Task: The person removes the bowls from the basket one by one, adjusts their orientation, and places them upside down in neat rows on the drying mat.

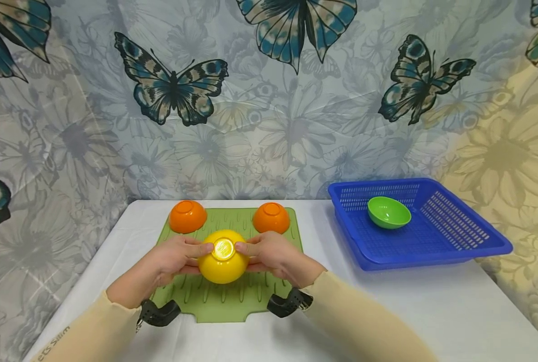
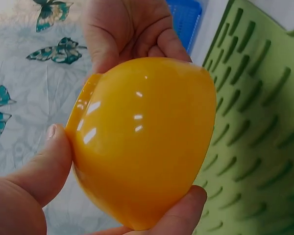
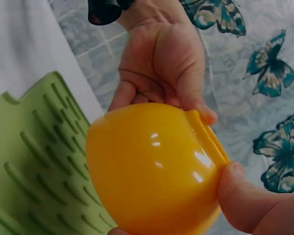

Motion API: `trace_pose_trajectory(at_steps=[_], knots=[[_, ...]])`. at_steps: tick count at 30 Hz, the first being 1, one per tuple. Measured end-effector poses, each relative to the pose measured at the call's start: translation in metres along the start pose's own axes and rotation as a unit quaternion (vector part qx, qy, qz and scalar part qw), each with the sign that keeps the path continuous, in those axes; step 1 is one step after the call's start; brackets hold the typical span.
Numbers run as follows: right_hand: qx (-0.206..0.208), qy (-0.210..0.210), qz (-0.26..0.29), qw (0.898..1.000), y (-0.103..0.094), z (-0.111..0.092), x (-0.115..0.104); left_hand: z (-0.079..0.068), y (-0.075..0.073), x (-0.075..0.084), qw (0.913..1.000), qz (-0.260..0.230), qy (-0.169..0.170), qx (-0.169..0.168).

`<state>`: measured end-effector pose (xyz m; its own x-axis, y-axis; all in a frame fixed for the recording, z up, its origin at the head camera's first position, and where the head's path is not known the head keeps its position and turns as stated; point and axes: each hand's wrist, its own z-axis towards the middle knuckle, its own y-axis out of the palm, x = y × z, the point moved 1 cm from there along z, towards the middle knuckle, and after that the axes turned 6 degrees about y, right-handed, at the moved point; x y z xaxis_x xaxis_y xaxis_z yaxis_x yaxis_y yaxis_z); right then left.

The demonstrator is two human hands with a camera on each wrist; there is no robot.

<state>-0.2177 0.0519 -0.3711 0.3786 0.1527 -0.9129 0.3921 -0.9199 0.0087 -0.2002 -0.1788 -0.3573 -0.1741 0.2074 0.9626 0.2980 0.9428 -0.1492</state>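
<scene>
One piece of lettering can be read, in the head view: dark print (image 1: pixel 54 344) on the forearm of the person's beige left sleeve (image 1: pixel 92 327). It reads roughly "ets slim". The first word is fairly plain, but the strokes in the middle of the second are small and slanted, so its exact spelling, perhaps "Silim", is unsure. The "e" sits close to the bottom edge of the view, and whether another letter precedes it cannot be told. The line runs lengthwise along the sleeve, climbing from lower left to upper right, with the final "m" nearest the cuff (image 1: pixel 123 307).
</scene>
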Motion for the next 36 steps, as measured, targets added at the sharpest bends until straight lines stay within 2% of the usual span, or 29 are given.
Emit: trace_pose_trajectory(at_steps=[9,12,17,21,24,29,36], knots=[[0.013,0.027,0.005,1.000,0.029,0.022,-0.001,-0.007,-0.036,-0.015,0.9995,-0.022,-0.009,-0.021],[0.016,0.035,0.011,0.999,0.041,0.029,-0.002,-0.010,-0.048,-0.020,0.9994,-0.026,-0.007,-0.020],[0.034,0.040,0.026,0.998,0.059,0.042,0.000,-0.015,-0.065,-0.027,0.9998,-0.015,-0.013,0.001],[0.047,0.032,0.049,0.997,0.071,0.050,0.005,-0.017,-0.074,-0.030,0.9994,-0.007,-0.021,0.027],[0.043,0.032,0.067,0.996,0.076,0.054,0.009,-0.018,-0.079,-0.033,0.9988,0.003,-0.027,0.040],[0.039,0.037,0.092,0.994,0.082,0.059,0.014,-0.014,-0.086,-0.040,0.9979,0.005,-0.042,0.048],[0.062,0.037,0.116,0.991,0.096,0.067,0.024,-0.015,-0.096,-0.050,0.9957,0.000,-0.061,0.069]])
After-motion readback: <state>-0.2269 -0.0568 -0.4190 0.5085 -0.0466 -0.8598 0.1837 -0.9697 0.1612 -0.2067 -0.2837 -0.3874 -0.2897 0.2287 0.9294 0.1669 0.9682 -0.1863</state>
